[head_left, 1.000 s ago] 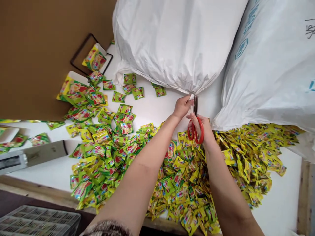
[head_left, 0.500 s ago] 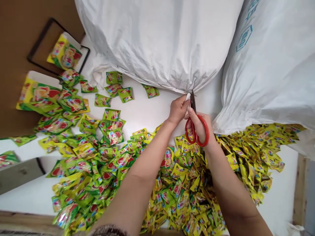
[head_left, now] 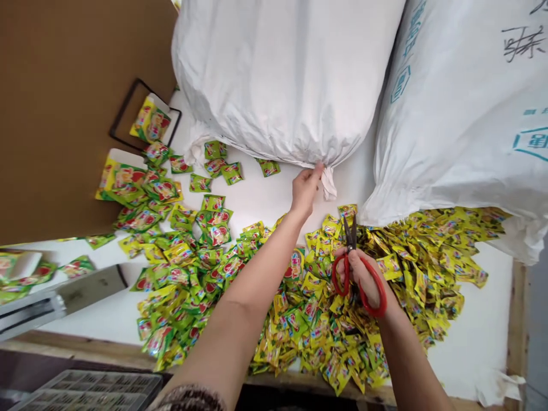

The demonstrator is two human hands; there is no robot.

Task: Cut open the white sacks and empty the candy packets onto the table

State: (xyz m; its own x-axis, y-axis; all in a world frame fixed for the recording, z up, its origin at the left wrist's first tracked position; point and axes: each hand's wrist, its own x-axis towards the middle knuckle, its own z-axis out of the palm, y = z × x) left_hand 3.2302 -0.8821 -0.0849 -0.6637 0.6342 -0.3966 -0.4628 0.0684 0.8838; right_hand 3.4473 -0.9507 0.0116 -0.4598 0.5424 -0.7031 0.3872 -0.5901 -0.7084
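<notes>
My left hand (head_left: 305, 188) pinches the bottom corner of a big white woven sack (head_left: 282, 80) lying on the white table (head_left: 274, 194); a small flap of sack cloth (head_left: 329, 181) hangs beside my fingers. My right hand (head_left: 363, 277) holds red-handled scissors (head_left: 355, 265), blades pointing away from me, above a heap of yellow and green snack sachets (head_left: 325, 308). The scissors are well short of the sack corner.
A second white sack with blue print (head_left: 462, 108) lies to the right, sachets (head_left: 436, 251) spilling from under it. More sachets (head_left: 180, 240) spread left toward open printed cartons (head_left: 122, 177) and a black wire frame (head_left: 143, 114). A grey tray (head_left: 85, 388) sits low left.
My right hand pulled the scissors back from the sack corner toward me, over the sachet heap. My left hand stayed on the corner, where a loose flap now hangs.
</notes>
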